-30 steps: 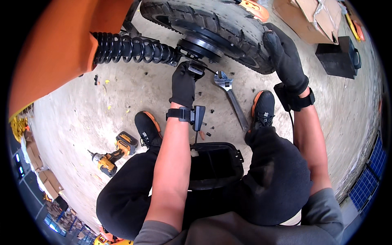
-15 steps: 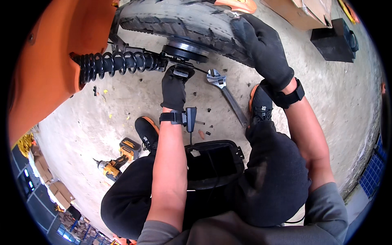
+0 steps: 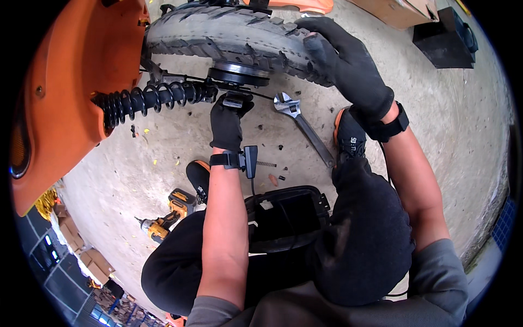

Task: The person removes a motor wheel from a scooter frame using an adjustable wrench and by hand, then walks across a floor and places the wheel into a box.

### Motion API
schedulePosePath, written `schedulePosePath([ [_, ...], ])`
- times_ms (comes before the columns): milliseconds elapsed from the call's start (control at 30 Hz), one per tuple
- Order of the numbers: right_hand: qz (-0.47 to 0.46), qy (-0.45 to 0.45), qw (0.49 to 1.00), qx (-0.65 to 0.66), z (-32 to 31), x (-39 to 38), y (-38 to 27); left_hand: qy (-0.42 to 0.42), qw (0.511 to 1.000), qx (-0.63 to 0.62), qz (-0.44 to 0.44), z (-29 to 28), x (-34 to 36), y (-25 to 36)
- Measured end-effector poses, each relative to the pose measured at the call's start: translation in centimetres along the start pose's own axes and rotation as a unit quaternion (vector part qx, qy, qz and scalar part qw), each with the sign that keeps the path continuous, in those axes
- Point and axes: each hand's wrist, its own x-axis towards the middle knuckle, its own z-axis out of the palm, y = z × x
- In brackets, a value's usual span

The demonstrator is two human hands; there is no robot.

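A worn black tyre (image 3: 229,35) on a wheel spans the top of the view, with a dark round hub (image 3: 239,73) below it. My right hand (image 3: 357,73), in a black glove, grips the tyre's right end, thumb on the tread. Just under the hub, my gloved left hand (image 3: 226,125) has its fingers curled at a small silver metal part (image 3: 233,102); the fingertips are partly hidden. Left of that hand, a black coil-spring shock absorber (image 3: 152,99) runs to an orange body panel (image 3: 81,82). An adjustable wrench (image 3: 305,128) lies on the floor between my hands.
A yellow-and-black cordless power tool (image 3: 166,215) lies left of my legs. A black open tray-like case (image 3: 289,218) is between my knees. A loose spring (image 3: 267,164) and several small fasteners dot the concrete. A cardboard box (image 3: 397,11) and a black box (image 3: 444,41) stand far right.
The wheel and hub sit slightly further left in the view, and the orange panel appears lower as the view shifts. My right hand stays on the tyre; my left stays below the hub.
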Motion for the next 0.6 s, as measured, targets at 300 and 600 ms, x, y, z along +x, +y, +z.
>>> schedulePosePath([
  [300,0.007,-0.005,1.000,-0.008,-1.4,-1.5,1.4,0.054,0.995,0.014,-0.079,-0.4,-1.5,1.5],
  [600,-0.030,-0.069,0.984,-0.159,-4.0,-0.3,-0.6,0.014,0.973,0.138,-0.186,-0.8,-4.1,9.4],
])
